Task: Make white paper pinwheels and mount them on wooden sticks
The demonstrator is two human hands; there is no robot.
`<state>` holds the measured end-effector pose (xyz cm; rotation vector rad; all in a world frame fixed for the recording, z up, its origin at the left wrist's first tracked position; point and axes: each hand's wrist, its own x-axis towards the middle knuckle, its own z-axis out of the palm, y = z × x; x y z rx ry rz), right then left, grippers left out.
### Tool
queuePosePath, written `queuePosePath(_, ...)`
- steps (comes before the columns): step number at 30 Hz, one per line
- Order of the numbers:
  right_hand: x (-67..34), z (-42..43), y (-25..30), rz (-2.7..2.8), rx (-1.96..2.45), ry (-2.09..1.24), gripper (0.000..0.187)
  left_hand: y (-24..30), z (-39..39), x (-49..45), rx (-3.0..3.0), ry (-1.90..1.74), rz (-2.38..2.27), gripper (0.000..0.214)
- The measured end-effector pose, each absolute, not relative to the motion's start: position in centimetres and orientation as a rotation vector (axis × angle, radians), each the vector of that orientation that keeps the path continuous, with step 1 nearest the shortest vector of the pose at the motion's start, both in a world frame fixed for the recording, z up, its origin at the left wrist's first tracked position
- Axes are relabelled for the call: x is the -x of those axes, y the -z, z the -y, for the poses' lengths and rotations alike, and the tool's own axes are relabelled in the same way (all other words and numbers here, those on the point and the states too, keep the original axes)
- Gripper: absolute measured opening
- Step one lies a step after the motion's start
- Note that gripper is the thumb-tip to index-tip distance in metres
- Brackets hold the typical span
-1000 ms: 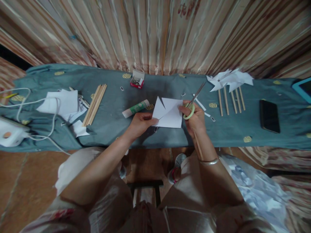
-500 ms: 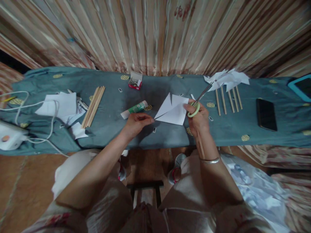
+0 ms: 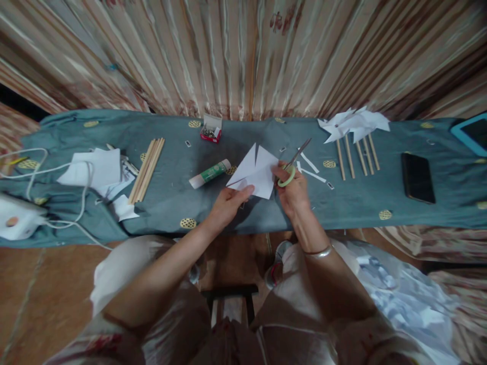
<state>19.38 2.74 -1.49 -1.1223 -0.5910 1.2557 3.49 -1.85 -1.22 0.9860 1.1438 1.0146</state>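
Observation:
A white sheet of paper (image 3: 254, 170) with slits cut in from its corners is held above the table between both hands. My left hand (image 3: 228, 203) pinches its lower left part, thumb on top. My right hand (image 3: 293, 192) grips the pale green handles of a pair of scissors (image 3: 292, 170), whose blades point up and away to the right. The right thumb also lies at the paper's right edge. Thin white paper strips (image 3: 314, 175) lie just beyond the right hand. Left of the paper rests a green and white glue stick (image 3: 210, 173).
Further left are wooden sticks (image 3: 147, 171), white paper sheets (image 3: 101, 167) and a white cable (image 3: 81, 203). A small red box (image 3: 210, 133) stands open at the back. On the right lie paper pinwheels (image 3: 355, 124) on sticks, a black phone (image 3: 417, 177) and a blue-framed device (image 3: 474, 134).
The paper and the right hand with the scissors have moved left. My left hand has shifted from the paper's left tip onto its lower edge. The paper strips have come into fuller view.

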Motion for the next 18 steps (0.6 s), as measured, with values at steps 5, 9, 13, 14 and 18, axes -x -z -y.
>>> queuePosePath(5,-18.9,-1.8,1.0,0.77,1.152,-1.346,0.035,1.0,1.0,-3.1,-0.746,-1.18,-1.099,0.043)
queuePosePath(9,-19.3,0.0,0.2,0.942,1.166,-1.499,0.044,-1.0,0.0,-1.9,-0.489,-1.257,-1.024,0.02)
queuePosePath(13,-19.8,1.8,-0.5,1.213,1.138,-1.721,0.06,-2.5,-0.7,-0.8,-0.386,-1.29,-1.022,0.013)
queuePosePath(14,-19.9,2.2,-0.6,1.288,1.114,-1.785,0.061,-2.7,-0.8,-0.6,-0.385,-1.293,-1.024,0.014)
queuePosePath(18,-20.1,3.0,-0.8,1.435,1.076,-1.938,0.057,-2.9,-0.6,-0.4,-0.424,-1.281,-1.028,0.018)
